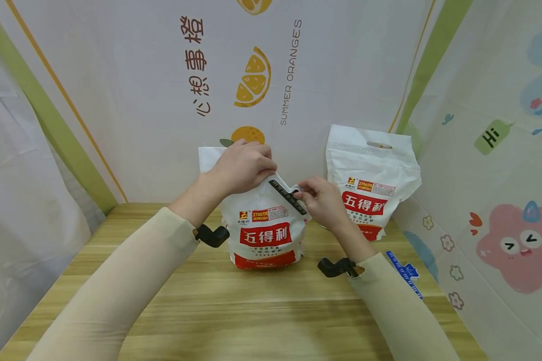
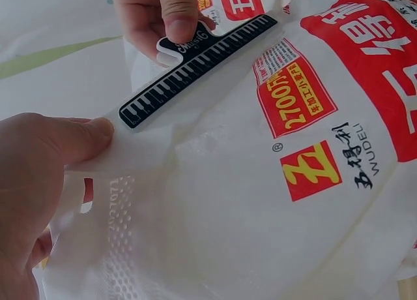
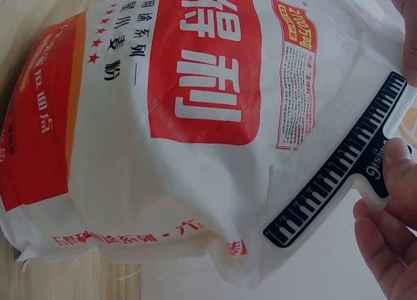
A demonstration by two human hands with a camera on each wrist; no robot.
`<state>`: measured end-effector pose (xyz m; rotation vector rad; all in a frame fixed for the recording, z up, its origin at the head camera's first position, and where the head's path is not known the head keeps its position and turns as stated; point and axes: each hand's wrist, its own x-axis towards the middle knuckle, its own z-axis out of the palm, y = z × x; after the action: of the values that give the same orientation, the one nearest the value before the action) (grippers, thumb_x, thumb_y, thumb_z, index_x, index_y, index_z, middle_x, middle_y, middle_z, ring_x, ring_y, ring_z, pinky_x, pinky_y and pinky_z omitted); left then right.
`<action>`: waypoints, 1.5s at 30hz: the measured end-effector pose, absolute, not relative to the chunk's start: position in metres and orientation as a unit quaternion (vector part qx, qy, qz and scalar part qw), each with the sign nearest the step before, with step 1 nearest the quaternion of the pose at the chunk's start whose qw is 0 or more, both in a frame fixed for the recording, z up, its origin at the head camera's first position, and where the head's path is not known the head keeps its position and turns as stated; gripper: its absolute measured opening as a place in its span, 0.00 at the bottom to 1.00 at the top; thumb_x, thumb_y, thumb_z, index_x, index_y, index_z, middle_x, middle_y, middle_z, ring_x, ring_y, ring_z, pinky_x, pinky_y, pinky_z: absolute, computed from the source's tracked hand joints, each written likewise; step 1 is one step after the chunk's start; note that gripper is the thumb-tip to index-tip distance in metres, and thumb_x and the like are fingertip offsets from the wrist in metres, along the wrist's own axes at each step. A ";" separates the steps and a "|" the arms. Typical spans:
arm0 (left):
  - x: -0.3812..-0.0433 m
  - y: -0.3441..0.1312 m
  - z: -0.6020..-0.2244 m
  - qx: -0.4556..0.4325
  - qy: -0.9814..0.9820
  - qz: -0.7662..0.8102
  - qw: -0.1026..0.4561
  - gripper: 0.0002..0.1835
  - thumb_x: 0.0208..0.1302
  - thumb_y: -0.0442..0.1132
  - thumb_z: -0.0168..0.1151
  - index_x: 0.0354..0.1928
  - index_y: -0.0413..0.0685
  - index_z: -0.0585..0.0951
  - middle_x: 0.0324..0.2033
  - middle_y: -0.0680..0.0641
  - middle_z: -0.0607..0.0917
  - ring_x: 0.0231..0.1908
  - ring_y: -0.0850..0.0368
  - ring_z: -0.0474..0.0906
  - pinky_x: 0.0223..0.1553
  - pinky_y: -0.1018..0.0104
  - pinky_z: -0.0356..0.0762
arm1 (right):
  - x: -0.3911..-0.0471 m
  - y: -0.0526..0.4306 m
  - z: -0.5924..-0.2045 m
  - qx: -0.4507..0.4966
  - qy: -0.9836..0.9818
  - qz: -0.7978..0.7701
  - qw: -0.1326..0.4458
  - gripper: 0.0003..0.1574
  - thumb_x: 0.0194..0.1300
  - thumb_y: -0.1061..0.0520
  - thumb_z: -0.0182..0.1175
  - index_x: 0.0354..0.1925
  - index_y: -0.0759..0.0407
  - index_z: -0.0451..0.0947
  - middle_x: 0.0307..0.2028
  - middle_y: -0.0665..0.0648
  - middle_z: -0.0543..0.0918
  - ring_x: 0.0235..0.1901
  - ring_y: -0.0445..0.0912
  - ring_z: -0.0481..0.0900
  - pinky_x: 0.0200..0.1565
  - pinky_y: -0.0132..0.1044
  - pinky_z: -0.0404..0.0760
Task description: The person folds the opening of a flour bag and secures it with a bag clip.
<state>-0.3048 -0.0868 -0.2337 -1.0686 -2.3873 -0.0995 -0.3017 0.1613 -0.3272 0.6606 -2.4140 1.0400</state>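
Item one: near bag (image 1: pixel 265 234), white, printed in red, yellow and black with Chinese characters. It is stood upright on the wood-grained table (image 1: pixel 198 311); its upper edge is seen sloping down toward its right side.

Item two: clip (image 2: pixel 199 72), black edged in white, patterned with piano keys. It is set slantwise along the sloping upper edge of the near bag, on the right. Whether the bag's material is caught inside cannot be told.

Item three: left hand (image 1: pixel 244 168), placed at the top of the near bag. The bag's material is pinched by it, the thumb pressed on the face just beside one end of the clip.

Item four: right hand (image 1: pixel 320 200), placed at the upper right of the near bag. The clip's tab is gripped between thumb and fingers.

Item five: second bag (image 1: pixel 369 175), similarly printed, with a slot handle; stood to the right of and behind the near bag, partly covered by the right hand.

Item six: blue piece (image 1: pixel 405 275), patterned with piano keys; laid on the table, well to the right of the near bag.

Item seven: backdrop cloth (image 1: pixel 343 65), printed with oranges and lettering; hung behind the near bag.
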 end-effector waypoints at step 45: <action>-0.308 -0.088 -0.240 -0.349 -0.907 -0.066 0.227 0.15 0.81 0.52 0.66 0.56 0.52 0.90 0.50 0.46 0.89 0.57 0.45 0.84 0.68 0.42 0.73 | -0.303 0.198 -0.401 0.133 -0.882 0.445 0.079 0.13 0.85 0.56 0.57 0.49 0.62 0.85 0.40 0.62 0.89 0.41 0.52 0.89 0.40 0.38 0.82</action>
<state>-0.3077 -0.0884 -0.2398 -0.9631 -2.4987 -0.1814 -0.3029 0.1982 -0.4007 0.3983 -2.6393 1.3313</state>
